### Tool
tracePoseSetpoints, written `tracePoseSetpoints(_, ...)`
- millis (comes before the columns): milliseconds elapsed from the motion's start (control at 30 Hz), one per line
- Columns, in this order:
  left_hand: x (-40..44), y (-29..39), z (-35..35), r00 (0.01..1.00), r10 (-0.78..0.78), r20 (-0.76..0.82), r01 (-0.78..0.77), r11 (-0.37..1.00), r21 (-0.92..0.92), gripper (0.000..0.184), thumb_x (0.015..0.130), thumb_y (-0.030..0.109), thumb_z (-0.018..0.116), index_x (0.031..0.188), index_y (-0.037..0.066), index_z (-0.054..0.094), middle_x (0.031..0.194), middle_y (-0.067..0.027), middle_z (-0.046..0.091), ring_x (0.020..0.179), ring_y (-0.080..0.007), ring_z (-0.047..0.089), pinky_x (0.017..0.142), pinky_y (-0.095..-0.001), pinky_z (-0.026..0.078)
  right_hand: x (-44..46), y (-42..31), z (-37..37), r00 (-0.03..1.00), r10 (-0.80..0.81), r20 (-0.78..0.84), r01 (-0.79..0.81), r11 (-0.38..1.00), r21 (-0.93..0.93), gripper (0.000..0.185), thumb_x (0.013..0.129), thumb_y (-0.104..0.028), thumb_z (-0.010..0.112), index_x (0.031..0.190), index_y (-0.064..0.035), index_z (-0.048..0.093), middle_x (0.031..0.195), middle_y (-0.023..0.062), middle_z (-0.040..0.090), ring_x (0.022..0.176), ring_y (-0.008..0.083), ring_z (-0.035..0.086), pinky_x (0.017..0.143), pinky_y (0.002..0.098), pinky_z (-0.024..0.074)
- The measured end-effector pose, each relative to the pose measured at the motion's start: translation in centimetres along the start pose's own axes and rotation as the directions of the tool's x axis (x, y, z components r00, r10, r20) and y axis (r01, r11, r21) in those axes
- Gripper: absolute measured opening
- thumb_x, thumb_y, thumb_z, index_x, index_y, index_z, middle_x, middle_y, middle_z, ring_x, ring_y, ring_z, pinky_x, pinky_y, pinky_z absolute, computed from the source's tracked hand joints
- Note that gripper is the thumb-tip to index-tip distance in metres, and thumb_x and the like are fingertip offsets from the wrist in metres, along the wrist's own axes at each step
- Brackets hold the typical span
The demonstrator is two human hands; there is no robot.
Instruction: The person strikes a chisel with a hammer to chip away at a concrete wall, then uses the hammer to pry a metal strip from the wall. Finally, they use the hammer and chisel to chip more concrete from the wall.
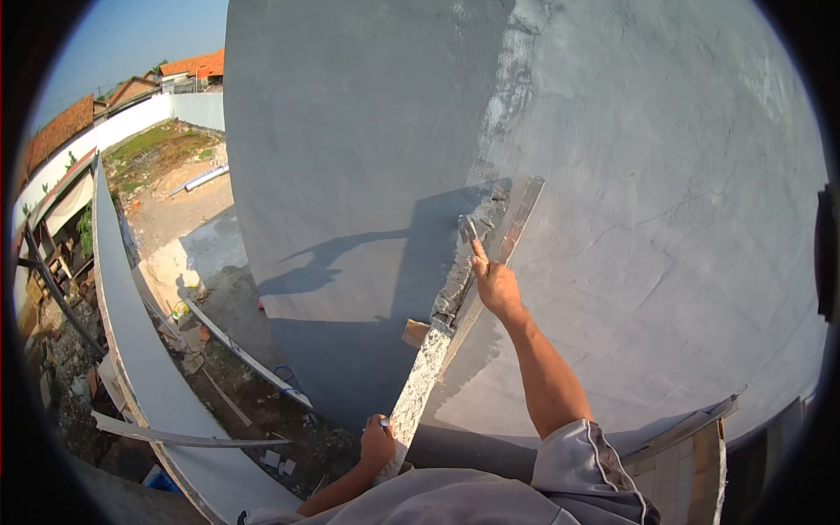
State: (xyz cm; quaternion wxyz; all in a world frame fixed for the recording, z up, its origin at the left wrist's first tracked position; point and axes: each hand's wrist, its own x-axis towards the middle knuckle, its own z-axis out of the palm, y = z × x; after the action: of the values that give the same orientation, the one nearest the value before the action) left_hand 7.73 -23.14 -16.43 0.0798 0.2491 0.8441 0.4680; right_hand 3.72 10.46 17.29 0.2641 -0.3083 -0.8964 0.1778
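My right hand (499, 287) grips a small trowel (468, 227) and presses it to a rough strip of wet mortar (455, 289) on the wall's edge. A straight wooden batten (523, 217) lies along the right side of this strip. Below the mortar runs a pitted, whitish length of the edge (420, 376). Beside that lower length is my left hand (378, 444), its fingers closed around something with a small pale, rounded end; the rest of it is hidden.
Grey plastered wall (656, 227) spreads to both sides, with fine cracks on the right. At lower left, a long white wall top (153, 350) runs past rubble and a curved plank (175, 435). Wooden boards (674, 464) stand at lower right.
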Motion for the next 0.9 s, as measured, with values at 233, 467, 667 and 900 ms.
tracePoseSetpoints(233, 0.6, 1.1, -0.1, 0.999, -0.042, 0.021, 0.042, 0.999, -0.004, 0.025, 0.096, 0.018, 0.06, 0.116, 0.003, 0.056, 0.115, -0.0247, 0.061, 0.1, -0.048, 0.063, 0.083, -0.0547, 0.052, -3.4, -3.8, -2.5, 0.807, -0.518, -0.283, 0.524, 0.85, -0.063, 0.048, 0.1, -0.046, 0.059, 0.089, 0.0002, 0.054, 0.073, 0.0264, 0.066, 0.071, 0.0495, 0.065, 0.064, 0.0557, 0.0507)
tracePoseSetpoints(467, 0.4, 1.1, 0.3, 1.0, -0.023, -0.016, 0.023, 1.0, -0.013, 0.023, 0.097, 0.019, 0.058, 0.114, 0.003, 0.056, 0.114, -0.025, 0.061, 0.099, -0.0487, 0.063, 0.082, -0.0556, 0.052, -3.2, -3.4, -0.9, 0.991, -0.115, -0.075, 0.111, 0.992, -0.053, 0.048, 0.101, -0.048, 0.057, 0.093, -0.0014, 0.057, 0.075, 0.0265, 0.067, 0.074, 0.0481, 0.067, 0.066, 0.0556, 0.0519)
tracePoseSetpoints(667, 0.4, 0.9, 0.2, 1.0, -0.005, 0.006, 0.005, 1.0, 0.009, 0.022, 0.098, 0.019, 0.057, 0.113, 0.003, 0.055, 0.112, -0.0246, 0.061, 0.097, -0.0485, 0.063, 0.08, -0.0553, 0.053, -0.7, -1.8, -1.8, 0.992, -0.08, -0.095, 0.068, 0.99, -0.126, 0.051, 0.102, -0.051, 0.054, 0.095, -0.0005, 0.06, 0.08, 0.0269, 0.069, 0.078, 0.0486, 0.068, 0.069, 0.0561, 0.0522)
tracePoseSetpoints(900, 0.4, 1.4, -0.2, 1.0, -0.005, -0.007, 0.005, 1.0, 0.013, 0.022, 0.099, 0.021, 0.057, 0.112, 0.003, 0.055, 0.109, -0.0247, 0.061, 0.096, -0.049, 0.063, 0.08, -0.0558, 0.052, -4.5, -6.1, -4.0, 0.929, -0.321, -0.187, 0.314, 0.947, -0.066, 0.054, 0.101, -0.051, 0.055, 0.097, 0.0025, 0.062, 0.087, 0.0276, 0.071, 0.082, 0.0466, 0.07, 0.07, 0.0539, 0.0538)
